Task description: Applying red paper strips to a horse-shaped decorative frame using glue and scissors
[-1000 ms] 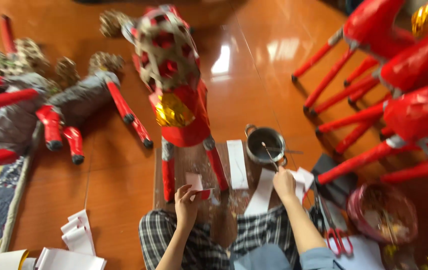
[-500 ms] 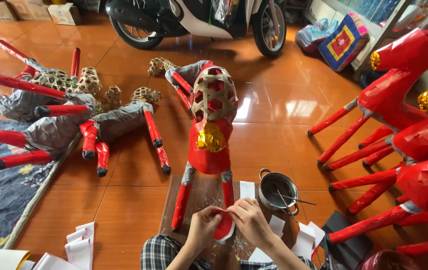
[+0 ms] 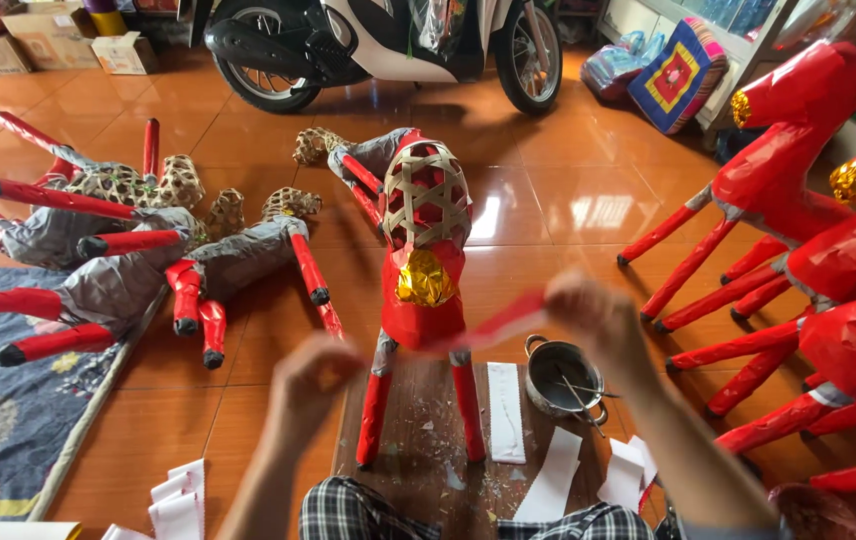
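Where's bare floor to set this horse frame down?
Bare tiles lie ahead, between the half-covered horse frame, the scooter and the finished red horses. A smaller patch lies left of the board, beside the rug. The pot and paper strips crowd the right.

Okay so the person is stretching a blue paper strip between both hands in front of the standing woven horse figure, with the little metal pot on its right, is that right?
Not quite: the strip is red, not blue, as the head view shows. The left hand and right hand do stretch it before the standing woven horse figure, with the metal pot to its right.
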